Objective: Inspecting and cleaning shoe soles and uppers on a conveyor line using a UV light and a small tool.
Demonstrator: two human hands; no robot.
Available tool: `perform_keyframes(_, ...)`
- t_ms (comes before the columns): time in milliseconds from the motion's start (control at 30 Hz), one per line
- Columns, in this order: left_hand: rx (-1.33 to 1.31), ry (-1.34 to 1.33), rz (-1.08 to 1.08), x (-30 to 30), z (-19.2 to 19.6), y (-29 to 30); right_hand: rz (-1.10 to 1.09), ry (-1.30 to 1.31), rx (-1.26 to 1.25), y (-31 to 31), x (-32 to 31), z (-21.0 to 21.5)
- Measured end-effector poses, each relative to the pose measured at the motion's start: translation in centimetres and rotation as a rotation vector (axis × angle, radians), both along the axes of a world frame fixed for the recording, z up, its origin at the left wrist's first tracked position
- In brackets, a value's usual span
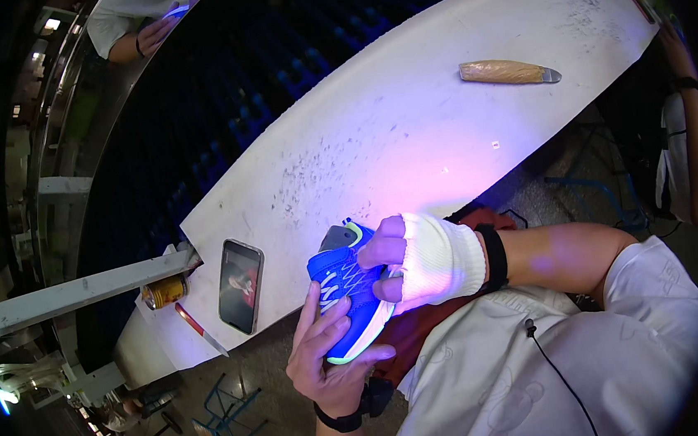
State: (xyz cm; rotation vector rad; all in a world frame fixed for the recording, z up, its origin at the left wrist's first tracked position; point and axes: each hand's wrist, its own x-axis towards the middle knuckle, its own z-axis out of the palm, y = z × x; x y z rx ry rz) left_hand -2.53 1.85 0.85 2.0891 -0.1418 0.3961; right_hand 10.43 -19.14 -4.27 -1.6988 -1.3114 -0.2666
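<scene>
Left bare hand point(327, 363) is clamping its fingers around the blue shoe with white laces and lime-edged sole point(357, 310), at the white tabletop's point(359, 138) 7 o'clock edge. Right hand in white knit fingerless glove point(427, 259) is resting bent fingers against the shoe's 2 o'clock side; pinching: cannot tell. Dark-screened rectangular smartphone point(240, 287) is lying at 9 o'clock.

Left hand point(325, 360) cupped, thumb point(380, 354) spread, right hand point(419, 260) near (fingers point(383, 252) bent).

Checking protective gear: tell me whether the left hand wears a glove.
No: the left hand is bare, while the right hand wears a white glove.
</scene>
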Motion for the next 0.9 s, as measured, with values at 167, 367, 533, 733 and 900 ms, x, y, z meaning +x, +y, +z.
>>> perform_keyframes(167,-0.078,-0.006,-0.034,0.1,-0.3,0.8,0.005,-0.019,0.092,0.7,0.7,-1.4)
perform_keyframes(367,-0.173,0.202,0.010,-0.9,1.3,1.7,-0.022,0.073,0.098,2.2,0.4,-2.0)
perform_keyframes(533,-0.075,0.445,0.222,-0.6,1.6,0.2,-0.061,0.053,0.066,3.6,-0.9,-2.2)
perform_keyframes(733,-0.270,0.643,0.346,0.0,1.3,0.4,-0.119,-0.031,0.023,3.9,-2.1,-3.4)
perform_keyframes(900,-0.218,0.562,0.415,0.0,0.7,-0.5,-0.212,-0.116,0.031,4.6,-3.4,-4.5)
